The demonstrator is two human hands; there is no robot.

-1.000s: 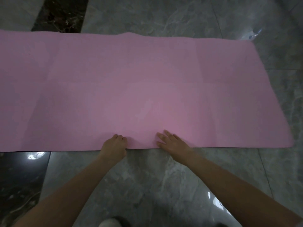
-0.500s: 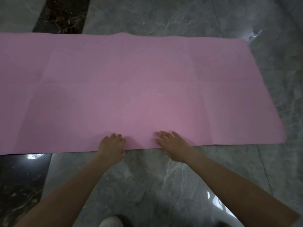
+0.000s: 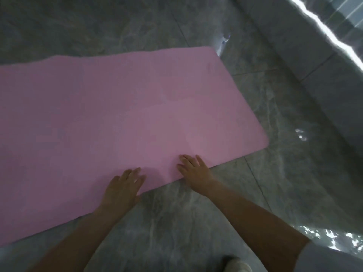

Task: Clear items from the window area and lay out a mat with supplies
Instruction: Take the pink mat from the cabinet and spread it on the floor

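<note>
Flat pink foam mat (image 3: 121, 118) lies long axis leftward; near edge is pressed by left hand (image 3: 122, 188) and right hand (image 3: 194, 170), fingers flat, nothing gripped.

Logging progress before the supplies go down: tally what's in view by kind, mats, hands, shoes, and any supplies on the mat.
Pink mat: 1
Hands: 2, left hand and right hand, both flat at the mat's near edge
Shoes: 1, pale shoe, partly cut off
Supplies on the mat: 0
Total: 4
</note>
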